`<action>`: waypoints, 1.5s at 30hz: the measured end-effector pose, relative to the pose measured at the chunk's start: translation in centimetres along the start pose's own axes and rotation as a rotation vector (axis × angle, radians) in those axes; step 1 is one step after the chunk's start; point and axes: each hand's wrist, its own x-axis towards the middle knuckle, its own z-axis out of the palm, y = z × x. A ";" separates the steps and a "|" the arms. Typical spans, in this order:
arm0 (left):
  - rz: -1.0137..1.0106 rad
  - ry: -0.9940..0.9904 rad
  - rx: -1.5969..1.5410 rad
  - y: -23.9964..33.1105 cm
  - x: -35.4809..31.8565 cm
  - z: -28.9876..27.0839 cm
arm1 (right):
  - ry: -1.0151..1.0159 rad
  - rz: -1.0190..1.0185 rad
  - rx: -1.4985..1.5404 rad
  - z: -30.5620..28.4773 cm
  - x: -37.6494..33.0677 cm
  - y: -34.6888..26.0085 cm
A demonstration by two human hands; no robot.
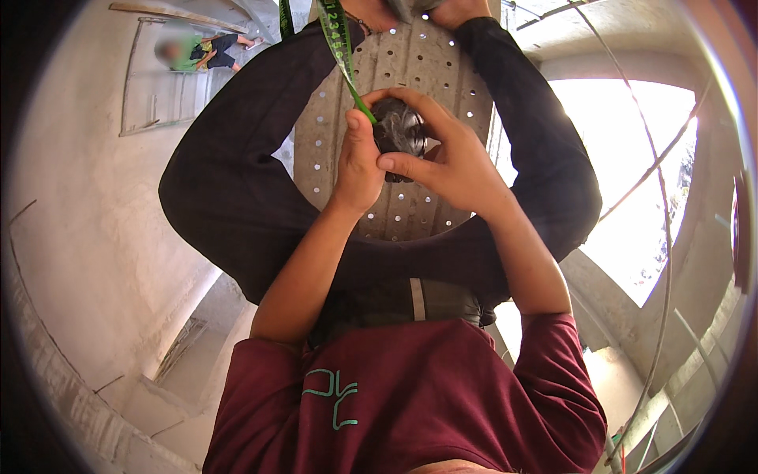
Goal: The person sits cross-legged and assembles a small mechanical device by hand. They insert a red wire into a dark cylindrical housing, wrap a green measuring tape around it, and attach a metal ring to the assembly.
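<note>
My left hand [357, 162] and my right hand [448, 158] meet in front of me around a small black crumpled object [399, 130], fingers closed on it from both sides. A green strip with printed digits [339, 47] runs from the top edge down to the thumb of my left hand. Whether it is joined to the black object is hidden by my fingers. Both my bare forearms rise from my maroon shirt [410, 395].
Right behind my hands another person in black long sleeves [229, 189] holds their hands [454, 9] at the top edge, arms ringed around a grey perforated panel [410, 63]. A further person [197, 51] crouches by a frame top left. Concrete walls surround; cables [665, 237] cross a bright opening at right.
</note>
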 end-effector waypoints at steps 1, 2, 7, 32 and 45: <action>-0.013 0.013 -0.003 -0.1 0.0 -0.1 | 0.008 -0.004 0.016 0.1 0.0 -0.1; -0.026 0.025 -0.006 -0.2 0.0 -0.2 | 0.023 0.003 0.023 0.1 -0.2 0.0; -0.083 0.050 -0.152 -0.2 0.1 -0.3 | 0.053 0.076 0.140 0.0 -0.4 -0.9; 0.042 -0.111 -0.065 1.3 0.0 -0.2 | 0.132 0.048 0.232 -0.9 -0.5 -0.1; 0.105 0.022 0.040 1.1 0.1 0.1 | 0.093 0.070 0.193 -0.4 -0.8 -1.0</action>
